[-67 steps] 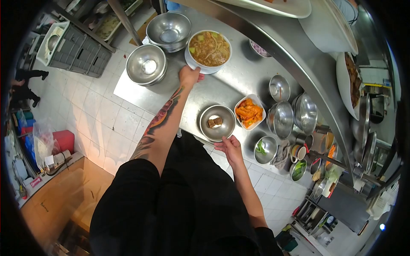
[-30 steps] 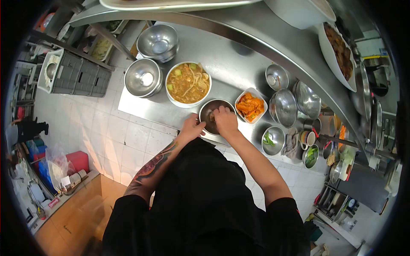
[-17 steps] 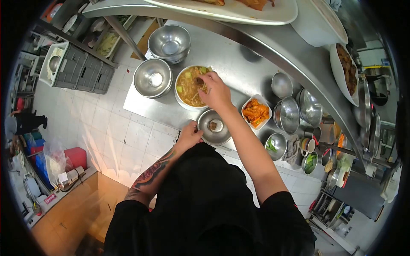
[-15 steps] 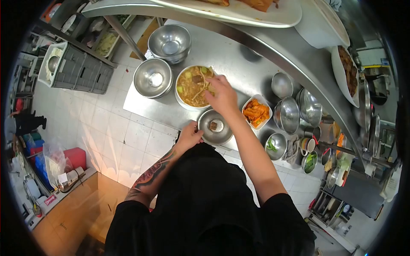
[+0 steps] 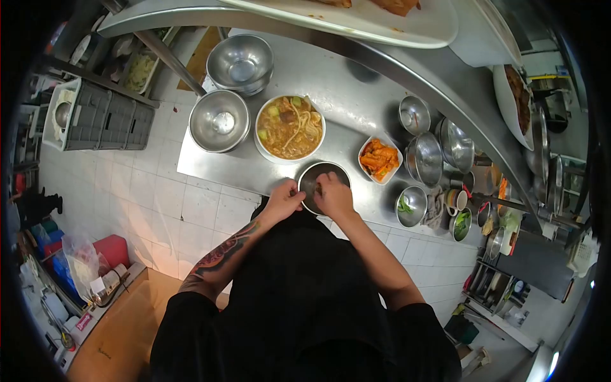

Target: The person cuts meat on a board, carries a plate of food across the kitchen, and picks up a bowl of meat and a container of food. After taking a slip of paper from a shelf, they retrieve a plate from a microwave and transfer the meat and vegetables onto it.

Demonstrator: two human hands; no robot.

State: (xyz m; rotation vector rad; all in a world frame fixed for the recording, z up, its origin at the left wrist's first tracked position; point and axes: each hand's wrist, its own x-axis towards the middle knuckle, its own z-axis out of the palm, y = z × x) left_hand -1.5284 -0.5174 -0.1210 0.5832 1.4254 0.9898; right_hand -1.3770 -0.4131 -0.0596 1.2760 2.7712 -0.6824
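A small steel bowl (image 5: 316,173) stands at the near edge of the steel counter (image 5: 356,108). My left hand (image 5: 284,199) grips its left rim. My right hand (image 5: 333,195) reaches down into it with the fingers bunched together, and it hides whatever lies in the bowl. Just behind stands a white bowl of noodles in brown broth (image 5: 290,127) with green chunks and a dark piece on top. A white dish of orange food (image 5: 378,159) sits to the right of the small bowl.
Empty steel bowls (image 5: 221,121) and a stack of them (image 5: 240,62) stand at the counter's left. Several steel bowls and lids (image 5: 425,158), one with greens (image 5: 410,205), and small cups crowd the right. A shelf with plates (image 5: 375,19) hangs above. Grey crates (image 5: 95,114) stand on the tiled floor.
My right hand has drawn back from the noodle bowl, leaving a dark piece on the noodles, and now dips into the small steel bowl. My left hand has stayed on the bowl's rim.
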